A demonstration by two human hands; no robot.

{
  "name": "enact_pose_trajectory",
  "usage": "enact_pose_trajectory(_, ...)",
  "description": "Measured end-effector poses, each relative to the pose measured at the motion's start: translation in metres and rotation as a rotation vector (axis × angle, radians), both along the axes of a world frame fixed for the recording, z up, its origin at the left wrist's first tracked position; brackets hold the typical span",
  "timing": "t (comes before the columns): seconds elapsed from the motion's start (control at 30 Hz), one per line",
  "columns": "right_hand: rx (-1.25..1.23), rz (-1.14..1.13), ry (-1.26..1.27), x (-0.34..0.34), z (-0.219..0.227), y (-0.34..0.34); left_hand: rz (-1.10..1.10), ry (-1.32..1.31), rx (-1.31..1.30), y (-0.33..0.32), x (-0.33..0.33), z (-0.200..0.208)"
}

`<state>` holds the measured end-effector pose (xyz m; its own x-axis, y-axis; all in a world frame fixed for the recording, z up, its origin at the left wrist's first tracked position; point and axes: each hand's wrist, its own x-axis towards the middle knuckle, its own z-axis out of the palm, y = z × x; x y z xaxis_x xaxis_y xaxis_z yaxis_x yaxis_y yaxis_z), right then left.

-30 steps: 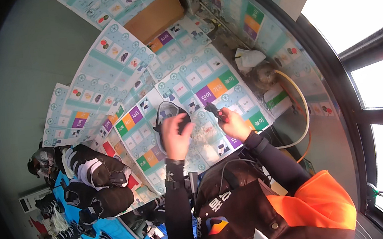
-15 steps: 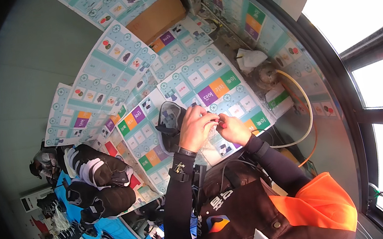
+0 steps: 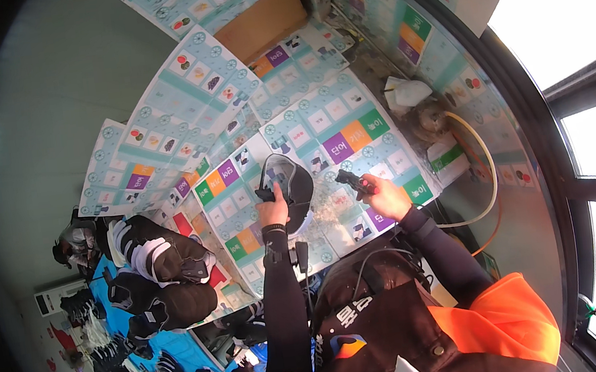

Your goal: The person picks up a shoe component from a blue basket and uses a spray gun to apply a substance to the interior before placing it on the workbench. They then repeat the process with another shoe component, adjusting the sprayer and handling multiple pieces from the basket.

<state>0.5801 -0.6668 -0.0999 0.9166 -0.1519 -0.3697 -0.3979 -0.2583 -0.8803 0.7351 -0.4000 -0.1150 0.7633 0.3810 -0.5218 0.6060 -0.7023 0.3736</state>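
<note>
Head view: the left grip [image 3: 273, 210] pinches the edge of one dark cap [image 3: 298, 188] at the middle of the worktop [image 3: 332, 219]; the right grip [image 3: 387, 199], to its right, is wrapped round one black handheld tool [image 3: 351, 179]. This cap looks unfinished to me; the stacked caps [image 3: 182, 304] at left overlap beyond counting, done or waiting I cannot tell

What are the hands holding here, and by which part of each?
The left hand holds the dark cap by its left edge; the right hand grips a black tool by its near end.
</note>
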Motion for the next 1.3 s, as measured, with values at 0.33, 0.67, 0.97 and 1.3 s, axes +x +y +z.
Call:
enact_pose_trajectory(0.33, 0.193, 0.047, -0.099, 0.01, 0.006, 0.013, 0.016, 0.008, -0.242, 0.042, 0.061, -0.015)
enact_pose_trajectory(0.67, 0.064, 0.293, -0.173, 0.023, 0.034, 0.005, -0.01, 0.067, -0.339, 0.047, 0.055, -0.022)
enact_pose_trajectory(0.97, 0.05, 0.259, -0.161, 0.008, 0.014, -0.003, 0.002, 0.074, -0.466, 0.061, 0.052, -0.016)
enact_pose_trajectory(1.3, -0.07, 0.191, -0.169, -0.002, 0.029, -0.016, 0.04, 0.088, -0.646, 0.089, 0.048, -0.005)
